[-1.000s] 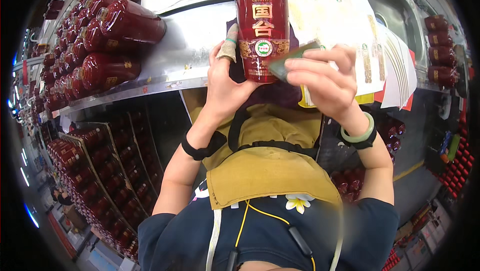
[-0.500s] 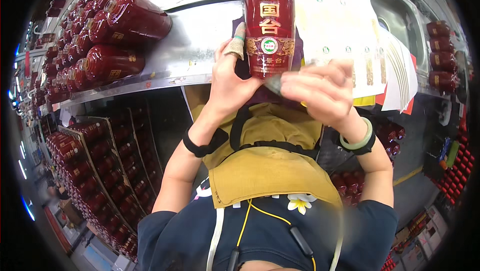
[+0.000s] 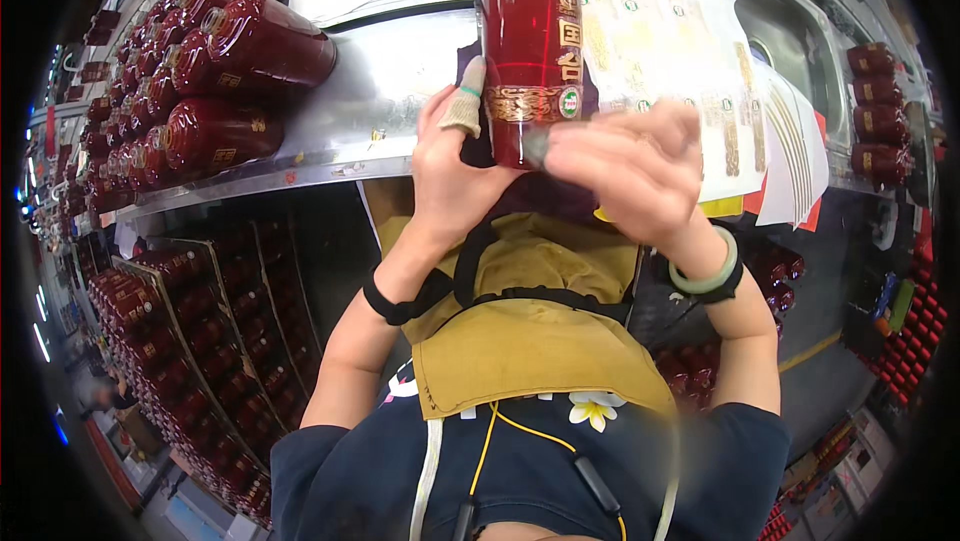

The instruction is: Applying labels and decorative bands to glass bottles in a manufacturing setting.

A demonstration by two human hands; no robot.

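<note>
A dark red glass bottle (image 3: 530,51) with gold characters, an ornate band and a small round green-and-white seal lies on a dark cloth, its neck pointing away from me. My left hand (image 3: 458,166) grips its lower left side, with a knitted finger cover on one finger and the thumb by the base. At the lower right of the bottle is my right hand (image 3: 635,166), its bent fingers blurred by motion. A greyish cover or pad at its fingertips touches the glass; which of these it is, I cannot tell.
Several red bottles (image 3: 250,46) crowd the metal bench (image 3: 385,81) on the left. Sheets of gold stickers (image 3: 640,51) spread to the right, beside a metal sink (image 3: 800,36). Racks of bottles (image 3: 190,331) stand below on the left. More bottles (image 3: 880,126) line the far right.
The bottle has turned about its long axis, so its gold characters and seal now sit at its right edge. My right hand has shifted slightly left against its lower side.
</note>
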